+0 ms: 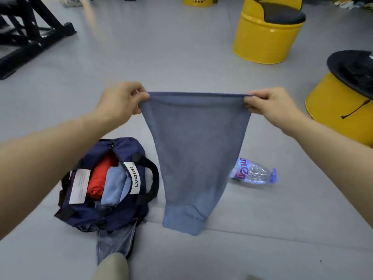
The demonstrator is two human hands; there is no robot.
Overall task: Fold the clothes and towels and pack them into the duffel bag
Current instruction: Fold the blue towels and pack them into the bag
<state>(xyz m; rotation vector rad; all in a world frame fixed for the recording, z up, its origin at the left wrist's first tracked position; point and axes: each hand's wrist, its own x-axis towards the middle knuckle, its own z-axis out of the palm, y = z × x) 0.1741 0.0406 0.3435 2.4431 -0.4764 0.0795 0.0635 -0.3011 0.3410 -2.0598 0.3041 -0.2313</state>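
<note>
A blue towel (195, 150) hangs in the air in front of me, stretched between both hands, its lower end curling onto the grey floor. My left hand (123, 101) pinches its top left corner. My right hand (268, 103) pinches the top right corner. Down to the left lies the navy duffel bag (121, 215), unzipped and open. Inside it sit a folded red garment (101, 176) and a folded light blue towel (115, 184). A denim piece (115, 241) sticks out under the bag's near end.
A clear plastic water bottle (254, 173) lies on the floor right of the towel. Two yellow barrel stools (266, 37) (341, 110) stand at the right. Black gym equipment (26, 31) occupies the far left. My knee (113, 267) shows at the bottom.
</note>
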